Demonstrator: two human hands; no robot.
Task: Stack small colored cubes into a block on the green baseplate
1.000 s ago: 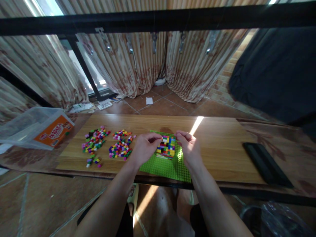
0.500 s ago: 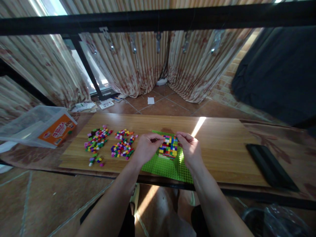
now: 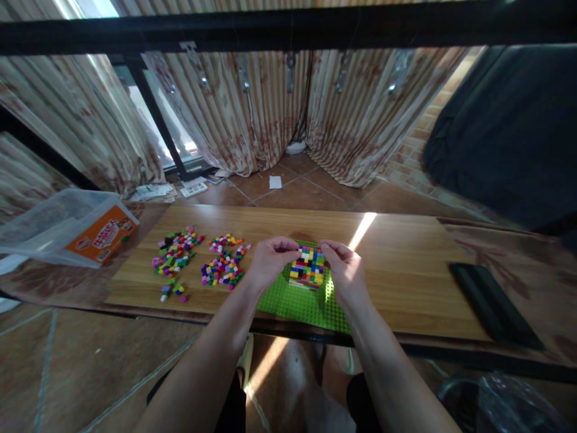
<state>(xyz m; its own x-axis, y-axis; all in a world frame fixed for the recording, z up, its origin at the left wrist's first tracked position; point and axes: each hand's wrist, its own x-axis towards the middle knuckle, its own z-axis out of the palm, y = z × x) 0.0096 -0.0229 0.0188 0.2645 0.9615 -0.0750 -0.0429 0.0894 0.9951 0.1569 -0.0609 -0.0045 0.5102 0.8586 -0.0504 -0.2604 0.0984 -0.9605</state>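
Lying loose on the wooden board (image 3: pixel 406 276), colourful bricks (image 3: pixel 178 251) sit left of the person's left hand (image 3: pixel 270 260), its thumb and fingertips nearly closed at the block structure (image 3: pixel 307 267) on the green baseplate (image 3: pixel 293 307); the right hand (image 3: pixel 345 264) pinches near its right corner, any held piece indiscernible.

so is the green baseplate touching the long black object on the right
Apart. The head view shows bare wooden board between the green baseplate and the long black object.
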